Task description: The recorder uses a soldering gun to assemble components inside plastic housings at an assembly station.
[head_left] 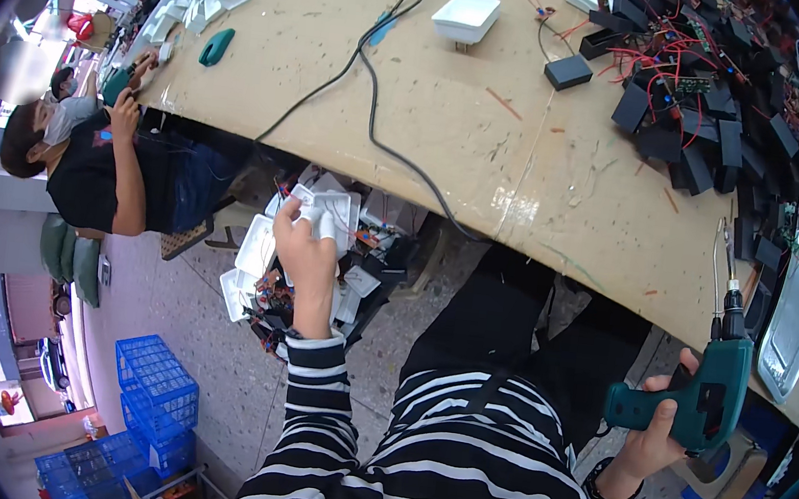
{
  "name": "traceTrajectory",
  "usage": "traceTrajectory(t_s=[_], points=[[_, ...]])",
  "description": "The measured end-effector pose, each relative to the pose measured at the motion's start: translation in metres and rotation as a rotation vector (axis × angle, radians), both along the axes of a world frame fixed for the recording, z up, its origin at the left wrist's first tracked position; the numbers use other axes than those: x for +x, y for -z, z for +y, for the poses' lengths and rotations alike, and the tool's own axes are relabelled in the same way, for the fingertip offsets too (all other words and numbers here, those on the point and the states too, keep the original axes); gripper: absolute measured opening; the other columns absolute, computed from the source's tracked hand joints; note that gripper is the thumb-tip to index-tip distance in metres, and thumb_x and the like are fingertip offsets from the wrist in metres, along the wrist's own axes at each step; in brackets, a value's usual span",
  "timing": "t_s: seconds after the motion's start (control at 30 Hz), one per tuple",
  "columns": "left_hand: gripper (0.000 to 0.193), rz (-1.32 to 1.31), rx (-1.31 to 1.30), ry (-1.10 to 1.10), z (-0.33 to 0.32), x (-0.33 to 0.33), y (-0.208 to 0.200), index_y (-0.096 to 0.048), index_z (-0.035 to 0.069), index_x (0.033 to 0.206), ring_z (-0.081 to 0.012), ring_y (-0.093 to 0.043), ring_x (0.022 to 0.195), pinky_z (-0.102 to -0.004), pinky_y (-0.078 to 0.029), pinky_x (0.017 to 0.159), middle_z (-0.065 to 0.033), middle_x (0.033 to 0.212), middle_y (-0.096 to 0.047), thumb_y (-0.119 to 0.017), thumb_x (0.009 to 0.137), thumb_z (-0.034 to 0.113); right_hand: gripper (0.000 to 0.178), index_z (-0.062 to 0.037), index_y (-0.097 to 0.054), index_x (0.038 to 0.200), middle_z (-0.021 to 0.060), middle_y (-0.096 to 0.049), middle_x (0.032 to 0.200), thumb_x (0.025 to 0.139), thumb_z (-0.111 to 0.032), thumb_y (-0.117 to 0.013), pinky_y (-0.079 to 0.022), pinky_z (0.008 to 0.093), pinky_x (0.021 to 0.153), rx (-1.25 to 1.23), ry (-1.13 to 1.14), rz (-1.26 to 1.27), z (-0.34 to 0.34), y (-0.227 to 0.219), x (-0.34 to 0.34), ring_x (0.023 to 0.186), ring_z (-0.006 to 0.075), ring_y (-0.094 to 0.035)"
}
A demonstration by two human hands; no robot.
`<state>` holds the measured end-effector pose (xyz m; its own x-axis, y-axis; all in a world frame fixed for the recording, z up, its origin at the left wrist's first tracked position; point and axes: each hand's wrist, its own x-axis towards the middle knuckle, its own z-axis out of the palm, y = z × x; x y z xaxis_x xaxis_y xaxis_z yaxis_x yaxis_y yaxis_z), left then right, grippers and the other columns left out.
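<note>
My left hand (305,257) is over a container of loose parts below the table's near edge. Its fingers are bent around a white plastic housing (333,207), partly hidden by the hand. White shells, wires and small circuit boards (274,287) lie heaped around it. In my right hand (650,446) is a green soldering gun (713,394), upright at the table's right front edge. Its thin metal tip and a bent guide tube beside it point away from me. My fingers wrap the gun's body near the handle.
Black boxes with red wires and boards (691,115) are piled at the far right, near a metal tray (797,305). A white housing (465,18) and a black cable (373,69) lie on the table (454,118). A masked co-worker (99,166) is at left, above blue crates (157,385).
</note>
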<state>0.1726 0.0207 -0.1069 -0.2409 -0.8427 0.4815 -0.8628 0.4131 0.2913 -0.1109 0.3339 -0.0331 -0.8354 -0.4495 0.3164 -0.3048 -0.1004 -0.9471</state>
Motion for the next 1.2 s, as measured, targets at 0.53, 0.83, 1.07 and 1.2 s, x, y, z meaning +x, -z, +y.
traceTrajectory(t_s=[0.53,0.83,1.07,1.2], points=[[0.014,-0.402,-0.225,0.857,-0.132,-0.2,-0.1,-0.062,0.002,0.082,-0.0273,-0.058,0.081,-0.0378,-0.044,0.073,-0.0069,0.094,-0.062,-0.06,0.068,0.005,0.064,0.0045,-0.029,0.132,0.0247,-0.046,0.125,0.085,-0.023,-0.062,-0.053,0.0237,0.066,-0.158,0.05,-0.016,0.006,-0.009,-0.019,0.083,0.0166,-0.061],[0.014,0.507,0.053,0.779,0.072,-0.256,-0.058,-0.054,0.0,0.073,-0.0295,-0.056,0.064,-0.0359,-0.046,0.056,-0.0141,0.083,-0.057,-0.066,0.067,0.003,0.065,0.004,-0.026,0.133,0.0264,-0.045,0.125,0.085,-0.023,-0.061,-0.054,0.0253,0.068,-0.201,0.019,-0.037,0.008,0.001,-0.029,0.086,0.0179,-0.06],[0.018,0.489,0.375,0.932,0.139,-0.275,-0.048,-0.059,-0.005,0.087,-0.0251,-0.059,0.07,-0.0312,-0.049,0.058,-0.0149,0.093,-0.058,-0.068,0.074,0.005,0.064,0.0036,-0.027,0.133,0.0271,-0.045,0.124,0.085,-0.022,-0.061,-0.054,0.0254,0.068,-0.214,0.056,-0.017,0.019,0.007,-0.02,0.083,0.0177,-0.06],[0.021,0.472,0.456,0.951,0.136,-0.269,-0.055,-0.059,-0.006,0.093,-0.0227,-0.06,0.072,-0.0293,-0.05,0.059,-0.0147,0.096,-0.058,-0.067,0.075,0.003,0.064,0.0029,-0.027,0.133,0.027,-0.046,0.122,0.085,-0.023,-0.061,-0.054,0.0258,0.067,-0.222,0.062,-0.018,0.02,0.005,-0.019,0.083,0.0179,-0.06]])
